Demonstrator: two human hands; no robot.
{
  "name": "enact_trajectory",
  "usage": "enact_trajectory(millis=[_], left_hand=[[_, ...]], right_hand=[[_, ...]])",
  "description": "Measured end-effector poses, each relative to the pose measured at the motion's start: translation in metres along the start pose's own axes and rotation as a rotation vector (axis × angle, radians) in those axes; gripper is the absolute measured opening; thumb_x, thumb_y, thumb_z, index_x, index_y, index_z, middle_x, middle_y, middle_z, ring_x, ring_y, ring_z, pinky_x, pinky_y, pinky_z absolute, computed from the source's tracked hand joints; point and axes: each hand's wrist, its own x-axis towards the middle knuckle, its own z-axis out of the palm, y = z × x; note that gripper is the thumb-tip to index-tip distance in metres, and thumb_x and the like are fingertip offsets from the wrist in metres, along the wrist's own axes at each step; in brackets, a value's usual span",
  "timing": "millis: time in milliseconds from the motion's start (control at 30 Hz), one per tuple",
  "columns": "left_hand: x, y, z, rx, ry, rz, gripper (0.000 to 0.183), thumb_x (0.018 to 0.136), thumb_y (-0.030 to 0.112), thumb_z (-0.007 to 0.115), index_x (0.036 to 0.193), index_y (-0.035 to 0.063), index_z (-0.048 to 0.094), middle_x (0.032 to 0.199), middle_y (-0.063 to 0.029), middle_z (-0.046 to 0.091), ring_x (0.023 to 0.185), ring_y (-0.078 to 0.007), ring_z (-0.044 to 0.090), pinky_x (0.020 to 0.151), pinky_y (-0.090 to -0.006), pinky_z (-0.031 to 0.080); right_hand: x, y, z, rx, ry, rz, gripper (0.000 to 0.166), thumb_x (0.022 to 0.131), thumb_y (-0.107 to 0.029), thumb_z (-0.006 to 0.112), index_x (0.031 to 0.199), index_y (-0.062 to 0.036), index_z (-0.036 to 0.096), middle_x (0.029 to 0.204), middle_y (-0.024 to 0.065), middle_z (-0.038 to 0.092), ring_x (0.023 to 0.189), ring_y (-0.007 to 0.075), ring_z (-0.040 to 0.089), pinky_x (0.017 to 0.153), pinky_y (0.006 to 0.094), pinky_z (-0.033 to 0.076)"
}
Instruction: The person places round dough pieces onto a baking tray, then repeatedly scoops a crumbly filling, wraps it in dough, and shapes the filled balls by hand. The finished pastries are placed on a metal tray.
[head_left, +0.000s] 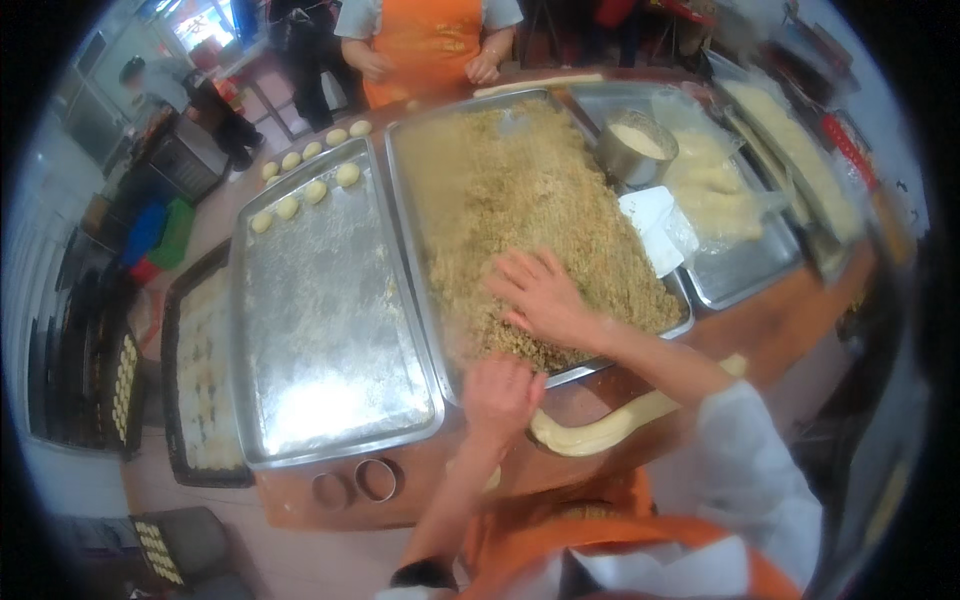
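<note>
My right hand (544, 296) lies palm down on a crumbly brown filling (525, 195), its fingers somewhat apart. The filling is heaped across a large metal tray (420, 292). My left hand (501, 397) is at that tray's near edge with its fingers curled; whether anything is inside them is hidden. Below both hands, a long rope of pale dough (592, 439) curves over the brown tabletop. Part of a small pale dough piece (493, 478) shows beside my left forearm. Motion blurs the hands and filling.
To the left, a floured metal tray (330, 300) carries round dough balls (315, 192) along its far end. Two ring cutters (375, 480) sit near the table edge. A metal container (637, 146) and bagged dough (709, 184) stand right. Across the table is a person in an orange apron (429, 45).
</note>
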Motion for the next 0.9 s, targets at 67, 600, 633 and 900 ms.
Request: enact_trajectory(millis=[67, 600, 633, 900], left_hand=[[-0.002, 0.006, 0.003, -0.083, -0.072, 0.038, 0.022, 0.068, 0.027, 0.065, 0.068, 0.0079, 0.053, 0.075, -0.0067, 0.050, 0.076, -0.0232, 0.050, 0.063, -0.0345, 0.038], [-0.008, -0.001, 0.011, 0.062, -0.271, 0.115, 0.006, 0.066, 0.014, 0.053, 0.066, 0.0140, 0.047, 0.065, -0.0014, 0.042, 0.064, -0.0152, 0.048, 0.053, -0.0273, 0.037], [-0.008, 0.000, 0.010, 0.059, -0.277, 0.117, 0.006, 0.066, 0.014, 0.053, 0.066, 0.0140, 0.047, 0.065, -0.0013, 0.042, 0.064, -0.0152, 0.048, 0.052, -0.0273, 0.037], [-0.005, -0.004, 0.009, 0.056, -0.340, 0.112, 0.005, 0.065, 0.015, 0.052, 0.066, 0.0142, 0.047, 0.064, -0.0007, 0.042, 0.063, -0.0139, 0.047, 0.051, -0.0264, 0.036]], right_hand=[[0.022, 0.014, 0.007, -0.118, 0.028, 0.060, 0.060, 0.075, -0.031, 0.062, 0.126, -0.0127, 0.039, 0.133, 0.0147, 0.032, 0.123, 0.0355, 0.029, 0.098, 0.0542, 0.023], [0.130, 0.088, 0.049, -0.111, 0.128, 0.429, 0.073, 0.071, -0.048, 0.063, 0.132, -0.0246, 0.031, 0.140, 0.0114, 0.019, 0.128, 0.0412, 0.014, 0.091, 0.0658, 0.025], [0.133, 0.092, 0.051, -0.119, 0.142, 0.428, 0.073, 0.070, -0.048, 0.064, 0.132, -0.0251, 0.032, 0.140, 0.0109, 0.020, 0.128, 0.0411, 0.014, 0.090, 0.0658, 0.026], [0.170, 0.112, 0.060, -0.113, 0.114, 0.435, 0.065, 0.070, -0.046, 0.065, 0.127, -0.0282, 0.039, 0.136, 0.0092, 0.028, 0.126, 0.0390, 0.020, 0.090, 0.0636, 0.029]])
